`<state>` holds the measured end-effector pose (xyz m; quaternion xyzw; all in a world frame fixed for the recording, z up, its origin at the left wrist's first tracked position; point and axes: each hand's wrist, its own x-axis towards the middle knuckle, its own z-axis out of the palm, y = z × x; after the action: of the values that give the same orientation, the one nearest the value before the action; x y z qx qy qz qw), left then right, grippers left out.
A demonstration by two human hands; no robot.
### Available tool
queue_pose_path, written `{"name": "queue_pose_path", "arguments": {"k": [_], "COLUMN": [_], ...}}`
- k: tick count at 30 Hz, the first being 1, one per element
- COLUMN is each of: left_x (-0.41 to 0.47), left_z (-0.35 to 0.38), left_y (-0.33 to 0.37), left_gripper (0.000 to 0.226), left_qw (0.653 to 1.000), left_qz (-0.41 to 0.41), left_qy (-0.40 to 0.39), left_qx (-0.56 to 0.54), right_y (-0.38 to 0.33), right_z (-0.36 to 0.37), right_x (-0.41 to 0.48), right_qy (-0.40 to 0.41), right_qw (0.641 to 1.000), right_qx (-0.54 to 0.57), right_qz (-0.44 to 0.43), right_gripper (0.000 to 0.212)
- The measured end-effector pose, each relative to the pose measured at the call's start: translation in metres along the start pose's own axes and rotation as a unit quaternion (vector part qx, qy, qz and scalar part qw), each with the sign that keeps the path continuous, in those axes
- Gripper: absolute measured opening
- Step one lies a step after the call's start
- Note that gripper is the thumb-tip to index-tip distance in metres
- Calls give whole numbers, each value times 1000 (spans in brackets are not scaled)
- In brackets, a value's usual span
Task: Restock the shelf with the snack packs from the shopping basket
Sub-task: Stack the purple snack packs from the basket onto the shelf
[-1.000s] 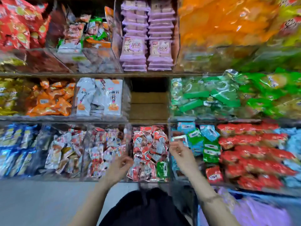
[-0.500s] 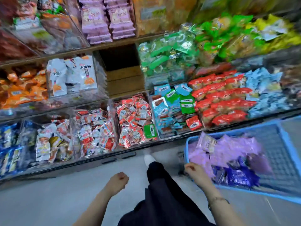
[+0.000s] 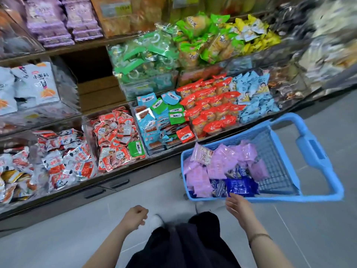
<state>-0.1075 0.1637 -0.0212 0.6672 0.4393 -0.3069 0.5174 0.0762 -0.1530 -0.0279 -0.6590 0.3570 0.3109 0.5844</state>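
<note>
A blue shopping basket (image 3: 320, 163) stands on the floor at the right, in front of the shelf. Inside lie several purple snack packs (image 3: 222, 161) and dark blue packs (image 3: 241, 185). My right hand (image 3: 238, 206) hovers at the basket's near rim, fingers apart, holding nothing, just short of the dark blue packs. Lower left of it, my left hand (image 3: 134, 218) is curled into a loose fist above the floor, with nothing in it. On the shelf's top left, purple packs (image 3: 63, 20) of the same colour are stacked. An empty gap in the shelf (image 3: 92, 82) shows below them.
Clear bins along the shelf hold red packs (image 3: 210, 107), red-and-white packs (image 3: 116, 136), green packs (image 3: 144, 60), light blue packs (image 3: 253, 97) and white bags (image 3: 32, 84). Grey tiled floor (image 3: 318, 238) spreads below. My dark trousers and a white shoe (image 3: 156, 221) sit at the bottom centre.
Both hands have come away from the lower shelf bins. The view swung right and down to the basket, and my right hand now reaches its near rim.
</note>
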Motion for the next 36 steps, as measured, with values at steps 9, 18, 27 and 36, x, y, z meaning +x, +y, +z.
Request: {"name": "queue_pose_path", "arguments": {"k": [9,18,27,36], "left_x": [26,59,73,74], "left_z": [111,182,192,181], "left_y": [61,111,116,114], "left_gripper": [15,64,43,43], "left_qw": [998,990,993,995], "left_qz": [1,-64,-77,-87], "left_qy": [57,121,90,49], "left_qx": [29,29,13,3], "right_y": [-80,-131,-124,-116], "right_z": [-66,-109,-114,-92], "right_x": [73,162,204,215], "right_qy": [-23,-17,-31,11], "right_qw": [984,861,820,733], "right_qx": [-168,-483,-561,-670], "right_qz": [-53,-158,-110,-118], "right_gripper": [11,13,32,38]}}
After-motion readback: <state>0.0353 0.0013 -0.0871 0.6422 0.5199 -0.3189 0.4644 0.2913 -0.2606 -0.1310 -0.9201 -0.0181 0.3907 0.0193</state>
